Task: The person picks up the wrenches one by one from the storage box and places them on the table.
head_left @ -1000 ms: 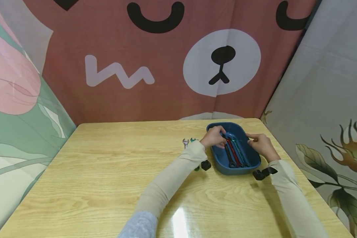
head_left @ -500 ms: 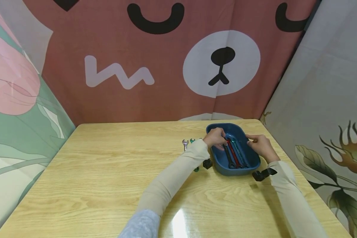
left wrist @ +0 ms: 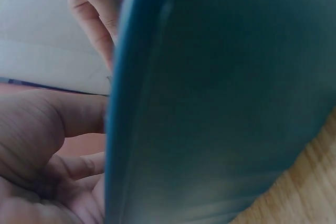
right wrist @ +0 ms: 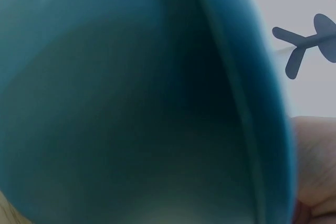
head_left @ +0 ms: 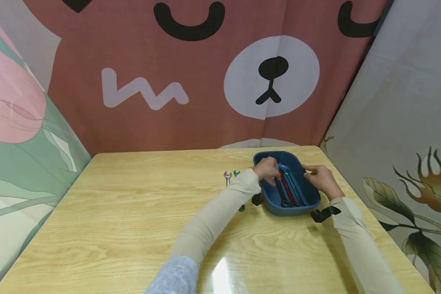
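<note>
A blue plastic bin stands toward the table's back right. Inside lie a black wrench, a red wrench and a teal wrench, roughly side by side. My left hand reaches over the bin's left rim, fingers curled down to grip the black wrench at its upper end; the fingertips are partly hidden. At the opposite rim, my right hand pinches the bin's edge between thumb and fingers. The bin's wall hides the left fingertips in the left wrist view and most of the right hand in the right wrist view.
Left of the bin, a silver wrench and a green wrench lie on the wooden table, partly covered by the left sleeve. A bear-print curtain hangs behind the table, and a grey floral curtain at the right.
My left hand has shifted very slightly to the right inside the bin and covers a little more of the black wrench's upper end. The right hand keeps its hold on the rim.
</note>
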`<action>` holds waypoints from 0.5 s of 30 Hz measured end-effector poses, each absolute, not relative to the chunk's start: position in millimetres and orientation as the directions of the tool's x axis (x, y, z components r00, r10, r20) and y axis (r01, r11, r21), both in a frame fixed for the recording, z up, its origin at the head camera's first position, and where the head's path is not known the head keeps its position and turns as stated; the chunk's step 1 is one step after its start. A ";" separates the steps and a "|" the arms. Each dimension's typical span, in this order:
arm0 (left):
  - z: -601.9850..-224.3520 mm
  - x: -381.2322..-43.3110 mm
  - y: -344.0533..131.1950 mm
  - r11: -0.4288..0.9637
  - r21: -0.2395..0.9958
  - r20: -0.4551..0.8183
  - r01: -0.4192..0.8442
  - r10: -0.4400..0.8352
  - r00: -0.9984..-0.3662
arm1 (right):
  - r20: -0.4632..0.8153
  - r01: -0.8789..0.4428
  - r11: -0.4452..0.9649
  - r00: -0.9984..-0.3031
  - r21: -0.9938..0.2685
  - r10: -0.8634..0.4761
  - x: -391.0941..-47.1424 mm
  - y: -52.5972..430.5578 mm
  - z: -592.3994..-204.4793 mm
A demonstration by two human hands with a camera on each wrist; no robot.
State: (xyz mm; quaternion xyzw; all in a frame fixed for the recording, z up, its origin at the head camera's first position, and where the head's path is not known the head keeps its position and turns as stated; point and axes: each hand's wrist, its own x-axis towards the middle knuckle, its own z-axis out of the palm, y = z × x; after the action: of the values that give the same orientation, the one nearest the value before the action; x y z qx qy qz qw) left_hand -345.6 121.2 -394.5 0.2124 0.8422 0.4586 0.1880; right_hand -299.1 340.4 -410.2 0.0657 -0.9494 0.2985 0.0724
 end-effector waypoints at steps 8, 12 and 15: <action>-396.1 -349.1 126.4 0.468 0.867 -0.127 0.170 0.538 -0.833 | 0.181 -0.170 0.810 -0.980 -0.561 -0.080 -298.0 340.4 -409.6; -398.7 -353.4 130.9 0.484 0.863 -0.157 0.146 0.532 -0.832 | 0.185 -0.170 0.809 -0.980 -0.563 -0.078 -297.6 340.2 -409.6; -400.3 -356.2 134.1 0.510 0.850 -0.188 0.133 0.530 -0.827 | 0.185 -0.172 0.807 -0.980 -0.565 -0.079 -297.8 341.2 -409.9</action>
State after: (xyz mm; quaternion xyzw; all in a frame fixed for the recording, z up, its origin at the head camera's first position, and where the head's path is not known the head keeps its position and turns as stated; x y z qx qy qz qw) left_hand -356.2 134.1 -400.3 0.1971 0.8409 0.4542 0.2183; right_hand -297.8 341.2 -409.9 0.0661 -0.9475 0.3034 0.0763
